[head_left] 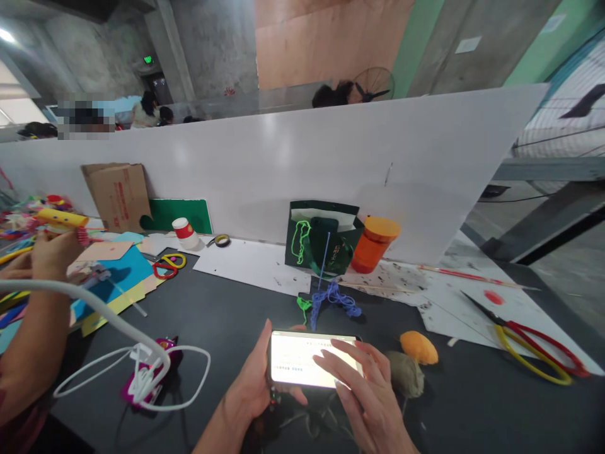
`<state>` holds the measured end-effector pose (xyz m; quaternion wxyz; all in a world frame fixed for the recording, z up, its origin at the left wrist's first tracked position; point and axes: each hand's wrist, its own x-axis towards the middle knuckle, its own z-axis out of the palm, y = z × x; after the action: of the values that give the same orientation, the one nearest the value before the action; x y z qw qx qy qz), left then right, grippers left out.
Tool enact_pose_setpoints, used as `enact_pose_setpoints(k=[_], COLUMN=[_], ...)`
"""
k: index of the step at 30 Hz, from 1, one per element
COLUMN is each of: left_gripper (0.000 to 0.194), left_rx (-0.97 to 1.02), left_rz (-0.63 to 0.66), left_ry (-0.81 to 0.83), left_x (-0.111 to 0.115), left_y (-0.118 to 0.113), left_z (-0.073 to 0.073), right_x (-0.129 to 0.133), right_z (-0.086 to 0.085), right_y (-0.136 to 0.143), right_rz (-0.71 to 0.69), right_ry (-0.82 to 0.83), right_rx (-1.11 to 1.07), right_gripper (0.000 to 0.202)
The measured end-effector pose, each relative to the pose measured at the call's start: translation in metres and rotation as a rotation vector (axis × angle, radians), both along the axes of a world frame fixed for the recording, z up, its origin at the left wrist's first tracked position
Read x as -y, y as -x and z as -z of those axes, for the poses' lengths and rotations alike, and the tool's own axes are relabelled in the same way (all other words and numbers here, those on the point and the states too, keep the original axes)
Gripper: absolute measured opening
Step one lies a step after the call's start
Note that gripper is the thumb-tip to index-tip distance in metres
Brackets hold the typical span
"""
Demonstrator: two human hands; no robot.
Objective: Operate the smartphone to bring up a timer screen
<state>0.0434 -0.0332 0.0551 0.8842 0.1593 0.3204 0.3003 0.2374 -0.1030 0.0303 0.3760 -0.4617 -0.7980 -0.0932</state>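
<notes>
A phone (pixel 302 359) with a bright screen lies sideways above the dark table. My left hand (pixel 255 372) grips its left end, thumb along the edge. Over the right half of the screen is my right hand (pixel 371 391), its fingers apart and stretched over the glass. Just behind the phone, blue yarn (pixel 333 299) lies in a tangle beside a bit of green yarn (pixel 304 304). An orange yarn ball (pixel 419 348) and an olive yarn ball (pixel 405 374) sit right of my right hand.
A dark green bag (pixel 297 243) and an orange jar (pixel 371 249) stand at the white partition (pixel 236 170). Large scissors (pixel 515 331) lie at right. White cable (pixel 146 378) loops at left. Another person's hand (pixel 54 252) holds a yellow item.
</notes>
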Motion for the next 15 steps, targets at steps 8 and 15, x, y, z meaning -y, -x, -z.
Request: enact_pose_setpoints(k=[8,15], left_gripper=[0.066,0.067], left_rx=[0.003,0.018], left_rz=[0.009,0.010], left_ry=[0.000,-0.018], left_x=[-0.0022,-0.0008], left_y=[-0.0013,-0.0006], left_z=[0.0018,0.0053], right_x=[0.0001,0.0018], right_z=[-0.0018,0.0021], right_y=[0.0027,0.0009], right_rz=[0.040,0.022], right_ry=[-0.007,0.008], right_rx=[-0.036,-0.060], right_gripper=[0.043,0.046])
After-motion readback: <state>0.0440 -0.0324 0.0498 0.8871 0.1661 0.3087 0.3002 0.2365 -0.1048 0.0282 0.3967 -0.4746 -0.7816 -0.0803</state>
